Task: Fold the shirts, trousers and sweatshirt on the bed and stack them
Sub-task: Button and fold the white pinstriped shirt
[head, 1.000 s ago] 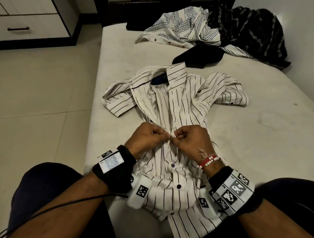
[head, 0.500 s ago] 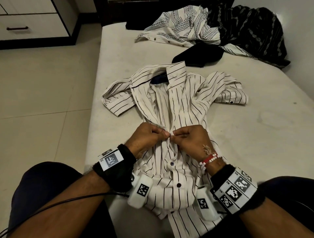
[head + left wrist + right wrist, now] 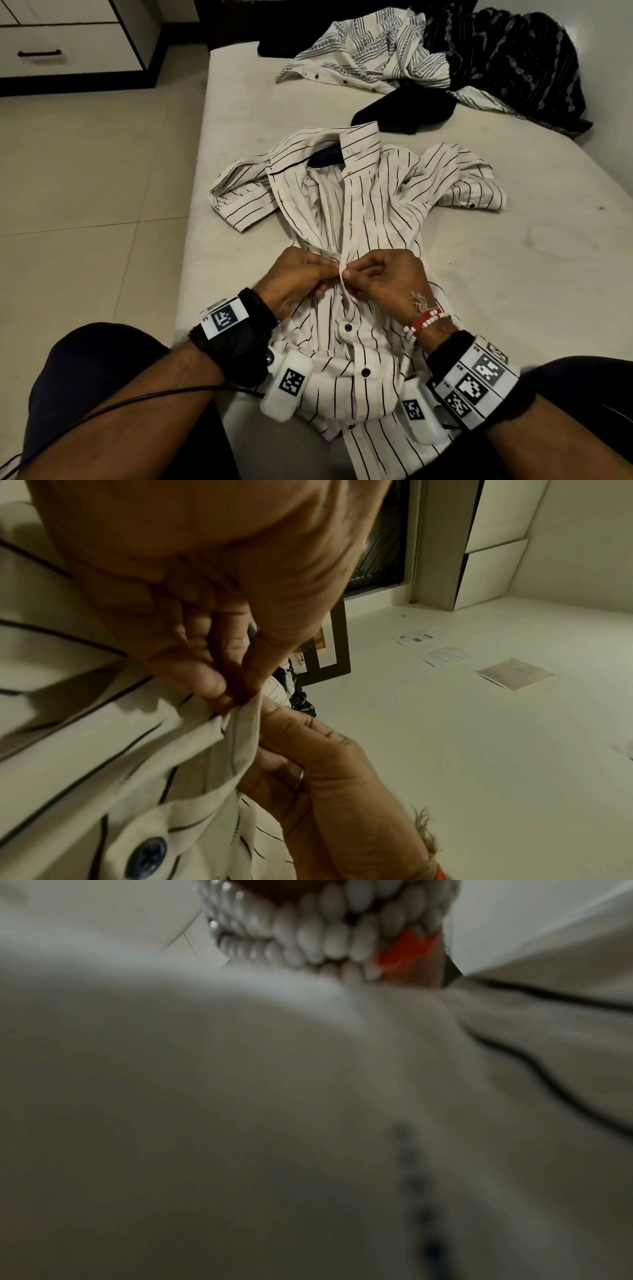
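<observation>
Seated at the edge of a bed, a person pinches the front edges of a striped shirt between left hand and right hand, apparently buttoning it so it lies flat for folding, other clothes heaped beyond.

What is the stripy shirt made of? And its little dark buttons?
The striped shirt looks like thin woven cloth, maybe cotton: matte, and it creases and bunches where both hands pinch it. Its buttons look like hard, slightly glossy dark blue plastic, though that is a guess.
</observation>
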